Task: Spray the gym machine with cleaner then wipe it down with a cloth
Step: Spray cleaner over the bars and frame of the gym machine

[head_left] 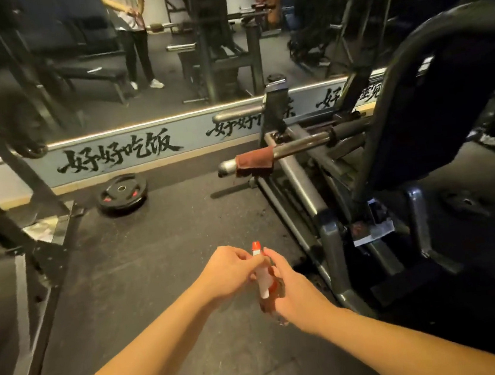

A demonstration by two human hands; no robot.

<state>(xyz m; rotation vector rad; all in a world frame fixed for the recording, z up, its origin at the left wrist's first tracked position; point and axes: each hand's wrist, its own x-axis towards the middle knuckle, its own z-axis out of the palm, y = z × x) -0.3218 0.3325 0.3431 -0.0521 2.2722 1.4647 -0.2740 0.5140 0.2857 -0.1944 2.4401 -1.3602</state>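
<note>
A small spray bottle with a red nozzle, white neck and reddish clear body is held low in the middle of the head view. My right hand grips its body from the right. My left hand pinches the white neck near the nozzle. To the right stands the dark gym machine with grey frame tubes and a black padded seat. A brown cloth hangs over the machine's chrome bar, well beyond both hands.
A black weight plate lies on the rubber floor by the mirror wall. A black rack frame stands at the left. The mirror shows a person standing among benches.
</note>
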